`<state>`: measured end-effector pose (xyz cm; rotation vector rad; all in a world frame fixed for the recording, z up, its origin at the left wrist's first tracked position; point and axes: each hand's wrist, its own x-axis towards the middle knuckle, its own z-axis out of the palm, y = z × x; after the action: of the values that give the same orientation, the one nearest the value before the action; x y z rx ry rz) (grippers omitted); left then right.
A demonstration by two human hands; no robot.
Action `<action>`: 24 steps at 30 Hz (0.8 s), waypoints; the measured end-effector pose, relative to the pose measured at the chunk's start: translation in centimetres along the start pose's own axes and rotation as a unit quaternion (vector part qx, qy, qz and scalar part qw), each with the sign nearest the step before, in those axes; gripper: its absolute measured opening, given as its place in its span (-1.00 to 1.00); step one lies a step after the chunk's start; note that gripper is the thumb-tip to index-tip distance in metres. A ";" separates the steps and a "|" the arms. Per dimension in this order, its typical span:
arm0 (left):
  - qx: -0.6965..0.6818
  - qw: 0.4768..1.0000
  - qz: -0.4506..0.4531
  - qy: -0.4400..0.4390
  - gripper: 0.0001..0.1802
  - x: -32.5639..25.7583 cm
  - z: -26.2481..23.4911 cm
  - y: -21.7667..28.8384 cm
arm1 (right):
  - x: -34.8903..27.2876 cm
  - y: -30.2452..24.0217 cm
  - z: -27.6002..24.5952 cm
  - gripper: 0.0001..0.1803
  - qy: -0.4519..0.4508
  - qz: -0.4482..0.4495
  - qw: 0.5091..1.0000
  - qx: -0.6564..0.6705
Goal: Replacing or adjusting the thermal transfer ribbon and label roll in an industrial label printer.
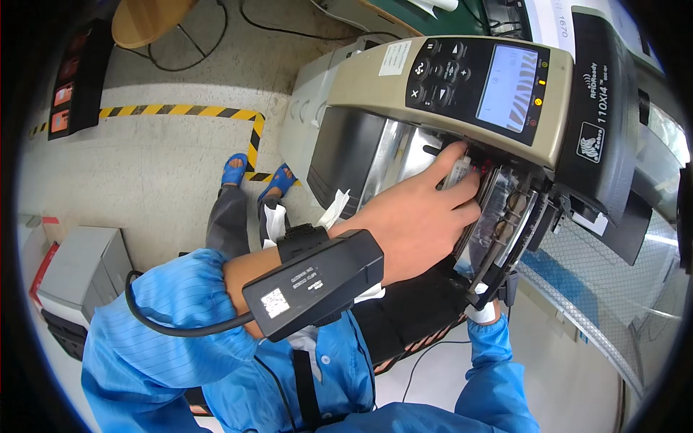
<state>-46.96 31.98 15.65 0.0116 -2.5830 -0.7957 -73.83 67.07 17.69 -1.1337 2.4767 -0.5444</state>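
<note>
My left hand point(415, 224) reaches across from the left into the opened label printer point(447, 94), its back upward. Its fingers are closed around a small whitish, pen-like cylinder point(458, 173) beside the print mechanism point(498, 224). A shiny clear film and a metal bar run along that mechanism. Only the wrist of my right hand point(482, 312) shows, below the mechanism's lower end. Its fingers are hidden behind the printer parts.
A lit screen point(509, 86) and buttons sit on the printer's beige panel. Its dark side cover point(599, 115) stands raised at right. White paper strips point(334, 209) stick up near my left forearm. Further off are a round stool point(148, 20), a grey cabinet point(86, 267) and striped floor tape point(180, 110).
</note>
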 end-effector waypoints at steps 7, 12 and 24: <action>-0.003 1.000 0.009 0.022 -0.72 -0.3 0.9 -0.2 | 0.3 0.1 0.5 0.14 0.022 -0.005 1.000 0.019; -0.006 0.998 0.036 0.045 -0.79 -0.1 1.6 -0.8 | -0.1 0.4 1.8 0.16 0.035 -0.006 0.998 0.051; -0.080 0.978 0.088 0.171 -0.90 -0.7 1.1 -0.6 | -4.1 -1.8 4.2 0.21 0.055 -0.026 0.986 0.155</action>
<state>-46.85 32.18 14.27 -0.1163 -2.1573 -0.8514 -68.16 68.36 15.60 -1.0703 2.3474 -0.9918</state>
